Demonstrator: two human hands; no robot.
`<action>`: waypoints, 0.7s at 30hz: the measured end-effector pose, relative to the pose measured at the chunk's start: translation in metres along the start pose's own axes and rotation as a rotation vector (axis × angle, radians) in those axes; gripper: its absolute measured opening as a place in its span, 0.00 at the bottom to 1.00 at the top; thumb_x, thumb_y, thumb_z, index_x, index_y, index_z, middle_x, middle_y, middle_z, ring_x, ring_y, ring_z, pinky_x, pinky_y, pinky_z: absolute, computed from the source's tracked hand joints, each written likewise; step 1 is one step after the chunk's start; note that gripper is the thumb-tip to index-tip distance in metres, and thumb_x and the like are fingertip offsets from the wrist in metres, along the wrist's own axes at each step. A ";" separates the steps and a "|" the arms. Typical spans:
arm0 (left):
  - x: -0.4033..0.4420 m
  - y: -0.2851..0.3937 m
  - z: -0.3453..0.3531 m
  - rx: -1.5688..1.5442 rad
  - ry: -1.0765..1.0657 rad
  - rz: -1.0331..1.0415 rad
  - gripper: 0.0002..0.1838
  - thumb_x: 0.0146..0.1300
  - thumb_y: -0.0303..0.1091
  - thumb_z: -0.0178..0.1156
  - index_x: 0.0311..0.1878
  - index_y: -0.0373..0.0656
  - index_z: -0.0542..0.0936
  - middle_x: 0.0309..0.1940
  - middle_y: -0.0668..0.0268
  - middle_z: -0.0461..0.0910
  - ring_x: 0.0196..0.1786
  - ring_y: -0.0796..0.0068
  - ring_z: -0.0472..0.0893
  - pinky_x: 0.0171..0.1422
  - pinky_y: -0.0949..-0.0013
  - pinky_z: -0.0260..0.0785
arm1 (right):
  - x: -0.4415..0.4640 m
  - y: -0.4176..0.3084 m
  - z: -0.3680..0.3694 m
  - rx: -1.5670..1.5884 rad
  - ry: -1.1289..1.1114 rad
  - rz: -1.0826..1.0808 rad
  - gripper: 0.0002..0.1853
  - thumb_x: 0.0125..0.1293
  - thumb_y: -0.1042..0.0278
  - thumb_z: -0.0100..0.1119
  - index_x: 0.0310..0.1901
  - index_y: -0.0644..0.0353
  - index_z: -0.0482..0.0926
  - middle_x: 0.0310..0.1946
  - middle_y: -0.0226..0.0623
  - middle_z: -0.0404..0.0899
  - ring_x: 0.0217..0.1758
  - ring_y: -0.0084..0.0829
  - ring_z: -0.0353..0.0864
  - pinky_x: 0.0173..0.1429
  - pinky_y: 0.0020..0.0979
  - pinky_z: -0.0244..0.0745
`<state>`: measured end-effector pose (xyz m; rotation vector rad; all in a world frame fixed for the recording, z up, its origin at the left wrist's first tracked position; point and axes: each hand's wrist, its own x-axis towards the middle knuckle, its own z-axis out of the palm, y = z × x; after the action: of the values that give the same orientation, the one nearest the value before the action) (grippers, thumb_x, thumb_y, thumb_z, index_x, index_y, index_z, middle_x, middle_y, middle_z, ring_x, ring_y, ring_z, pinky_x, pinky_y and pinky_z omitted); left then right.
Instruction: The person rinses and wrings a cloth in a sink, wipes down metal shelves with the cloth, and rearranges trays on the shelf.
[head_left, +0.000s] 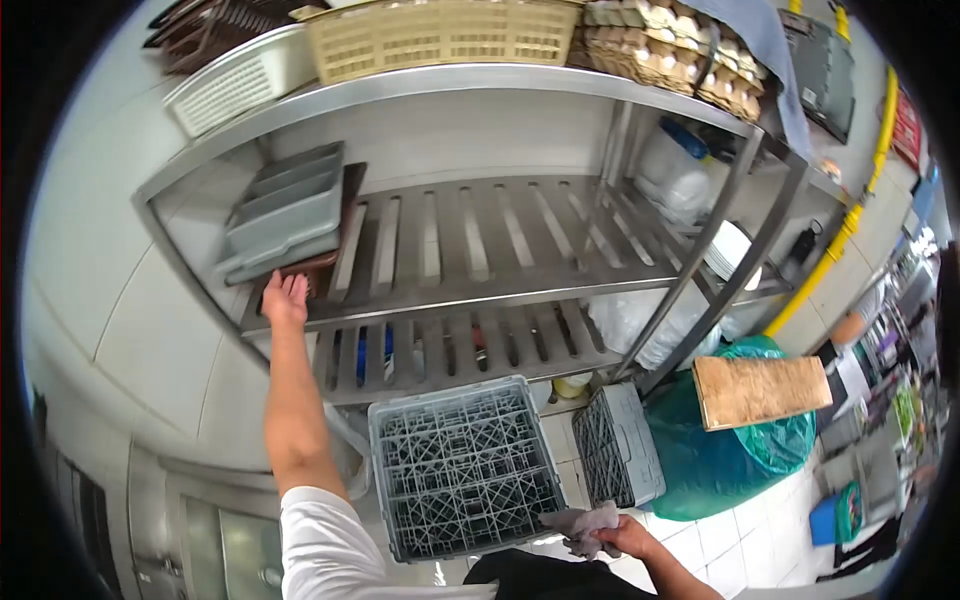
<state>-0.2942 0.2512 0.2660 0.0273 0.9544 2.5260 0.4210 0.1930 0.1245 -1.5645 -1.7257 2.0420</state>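
My left hand (285, 299) reaches to the left end of the middle shelf, its fingers curled at the front edge of a brown tray (315, 262). On top of that tray sits a grey cutlery tray (285, 212) with long compartments. Low in front of me, my right hand (628, 538) is closed around a crumpled grey cloth (582, 526). The cloth hangs beside the near right corner of a grey dish rack (462, 470) with a gridded inside.
Around the slatted metal shelf (480, 235) are egg trays (680, 50), a beige basket (445, 45) and a white basket (240, 85) above. A second grey rack (625, 450) stands beside a green-bagged bin (690, 470) bearing a wooden board (762, 390). A yellow pipe (850, 225) runs at right.
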 end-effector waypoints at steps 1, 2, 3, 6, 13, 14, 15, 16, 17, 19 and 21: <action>0.007 -0.004 -0.001 0.011 -0.012 -0.010 0.29 0.65 0.37 0.51 0.66 0.35 0.57 0.66 0.47 0.53 0.62 0.53 0.65 0.63 0.58 0.67 | 0.000 0.002 0.000 0.076 0.023 0.025 0.11 0.57 0.72 0.61 0.42 0.63 0.81 0.37 0.34 0.82 0.42 0.25 0.79 0.50 0.27 0.72; 0.012 -0.007 -0.002 0.020 -0.019 -0.015 0.29 0.65 0.36 0.50 0.66 0.35 0.56 0.67 0.47 0.52 0.63 0.53 0.64 0.63 0.58 0.66 | -0.001 0.003 0.000 0.087 0.060 0.035 0.11 0.56 0.72 0.61 0.42 0.63 0.81 0.37 0.34 0.82 0.42 0.25 0.79 0.50 0.27 0.72; 0.017 -0.009 -0.001 0.042 -0.019 -0.034 0.26 0.64 0.34 0.49 0.63 0.35 0.60 0.66 0.46 0.53 0.63 0.52 0.63 0.64 0.54 0.65 | -0.004 0.004 0.001 0.094 0.094 0.042 0.12 0.56 0.72 0.61 0.42 0.63 0.81 0.37 0.34 0.82 0.43 0.25 0.79 0.51 0.28 0.72; 0.026 -0.013 0.002 -0.044 -0.016 -0.095 0.24 0.62 0.35 0.50 0.60 0.34 0.62 0.63 0.47 0.56 0.63 0.51 0.63 0.64 0.49 0.64 | -0.008 0.010 0.001 0.107 0.138 0.036 0.13 0.54 0.72 0.61 0.43 0.63 0.81 0.37 0.33 0.83 0.42 0.25 0.79 0.51 0.28 0.72; 0.006 -0.040 0.019 0.001 0.000 -0.114 0.29 0.67 0.54 0.43 0.58 0.37 0.63 0.50 0.49 0.68 0.51 0.54 0.73 0.57 0.52 0.70 | 0.009 0.026 -0.004 0.030 0.143 -0.032 0.12 0.54 0.71 0.62 0.41 0.63 0.82 0.34 0.32 0.83 0.39 0.25 0.79 0.46 0.27 0.72; -0.017 -0.044 0.030 0.048 -0.007 -0.104 0.32 0.66 0.59 0.42 0.58 0.37 0.63 0.46 0.48 0.72 0.48 0.55 0.76 0.53 0.51 0.72 | 0.009 0.018 -0.005 0.008 0.137 -0.071 0.11 0.54 0.71 0.62 0.40 0.63 0.82 0.33 0.32 0.83 0.38 0.25 0.79 0.45 0.27 0.73; -0.018 -0.052 0.029 0.012 -0.035 -0.153 0.32 0.66 0.60 0.41 0.56 0.38 0.64 0.44 0.49 0.73 0.46 0.56 0.77 0.52 0.50 0.73 | 0.012 0.017 -0.009 0.025 0.135 -0.066 0.11 0.54 0.71 0.61 0.40 0.63 0.82 0.33 0.31 0.83 0.38 0.25 0.79 0.45 0.27 0.72; -0.019 -0.059 0.027 -0.021 -0.063 -0.201 0.31 0.66 0.60 0.41 0.54 0.39 0.65 0.42 0.50 0.75 0.44 0.56 0.78 0.51 0.49 0.73 | 0.016 0.019 -0.013 0.044 0.131 -0.060 0.11 0.54 0.72 0.61 0.40 0.63 0.82 0.33 0.31 0.82 0.37 0.25 0.79 0.44 0.27 0.72; -0.034 -0.064 0.031 -0.014 -0.093 -0.136 0.29 0.67 0.59 0.41 0.52 0.39 0.66 0.39 0.52 0.76 0.42 0.58 0.78 0.51 0.48 0.73 | 0.018 0.021 -0.015 0.066 0.129 -0.054 0.10 0.54 0.72 0.61 0.39 0.63 0.82 0.32 0.31 0.82 0.37 0.25 0.79 0.44 0.27 0.72; -0.066 -0.074 0.038 -0.036 -0.121 -0.097 0.25 0.67 0.57 0.43 0.44 0.41 0.69 0.27 0.60 0.75 0.32 0.66 0.77 0.51 0.47 0.73 | 0.023 0.023 -0.015 0.115 0.127 -0.077 0.10 0.54 0.71 0.62 0.38 0.63 0.82 0.32 0.30 0.82 0.36 0.24 0.79 0.42 0.27 0.72; -0.083 -0.085 0.039 -0.016 -0.140 -0.126 0.24 0.69 0.55 0.41 0.47 0.40 0.67 0.30 0.58 0.71 0.36 0.63 0.73 0.54 0.45 0.70 | 0.030 0.023 -0.019 0.102 0.128 -0.087 0.09 0.54 0.70 0.62 0.36 0.63 0.83 0.31 0.30 0.82 0.35 0.23 0.79 0.41 0.26 0.72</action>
<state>-0.1794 0.2984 0.2526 0.1334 0.8531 2.3811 0.4316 0.2157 0.0907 -1.5257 -1.5892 1.9129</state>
